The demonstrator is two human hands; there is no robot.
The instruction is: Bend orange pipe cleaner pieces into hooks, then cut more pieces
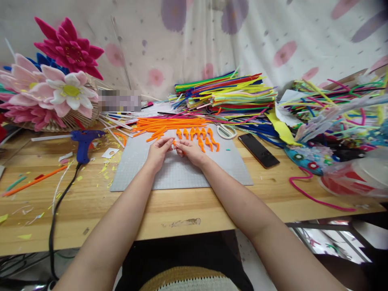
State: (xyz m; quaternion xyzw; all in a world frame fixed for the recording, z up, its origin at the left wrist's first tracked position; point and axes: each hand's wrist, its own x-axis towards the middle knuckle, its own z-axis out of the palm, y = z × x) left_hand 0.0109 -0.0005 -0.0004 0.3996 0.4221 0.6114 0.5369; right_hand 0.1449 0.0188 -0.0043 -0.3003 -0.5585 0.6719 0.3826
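Over the grey cutting mat (182,176), my left hand (159,153) and my right hand (190,152) meet with fingertips pinched. Between them is a small piece of orange pipe cleaner (174,142), mostly covered by the fingers. Just beyond my right hand lie several bent, petal-like orange pieces (209,143) in loose rows. Straight orange pipe cleaners (176,122) are spread along the mat's far edge, with shorter cut lengths (157,134) nearer my left hand. White-handled scissors (226,131) rest at the mat's back right corner.
A blue glue gun (82,144) with a black cord lies on the left, below fuzzy flowers (69,95) in a basket. A phone (258,150) is right of the mat. Bundles of coloured pipe cleaners (224,95) fill the back. A plastic tub (357,176) stands far right.
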